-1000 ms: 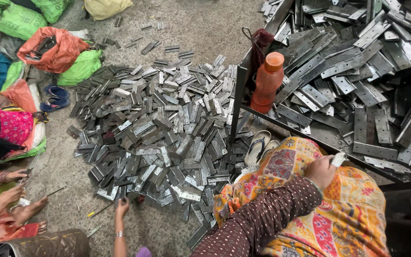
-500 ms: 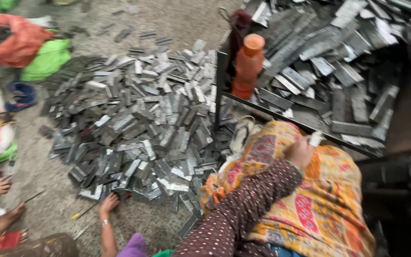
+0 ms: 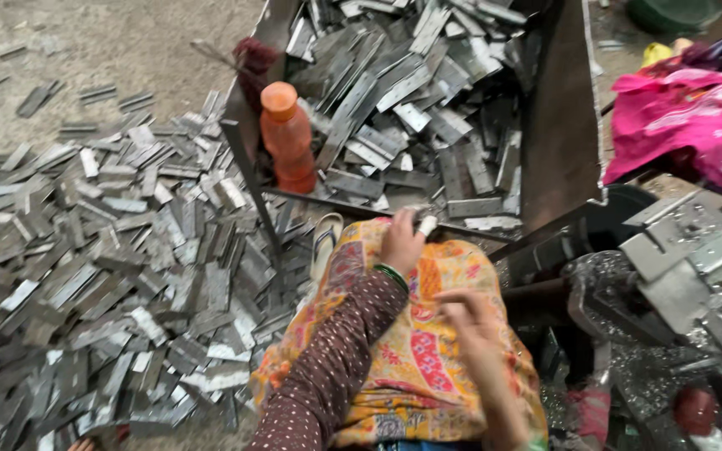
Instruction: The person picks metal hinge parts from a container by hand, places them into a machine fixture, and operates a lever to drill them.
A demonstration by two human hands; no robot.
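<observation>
My left hand (image 3: 400,243) reaches forward over my knee to the near edge of a metal tray (image 3: 557,125) heaped with flat grey metal strips; its fingers close on a small pale metal piece (image 3: 426,224). My left arm wears a brown dotted sleeve and a green bangle. My right hand (image 3: 470,321) hovers blurred above my lap, fingers apart, holding nothing visible. A yellow and orange patterned cloth (image 3: 428,351) covers my lap. An orange plastic bottle (image 3: 288,138) stands in the tray's near left corner.
A wide pile of grey metal strips (image 3: 110,250) covers the floor on the left. A sandal (image 3: 325,242) lies beside my knee. A metal press machine (image 3: 678,276) stands at right. Pink cloth (image 3: 687,125) lies at upper right.
The view has swung right and closer to the tray. My left hand has moved forward to the tray edge and taken a metal piece. My right hand has come into view.
</observation>
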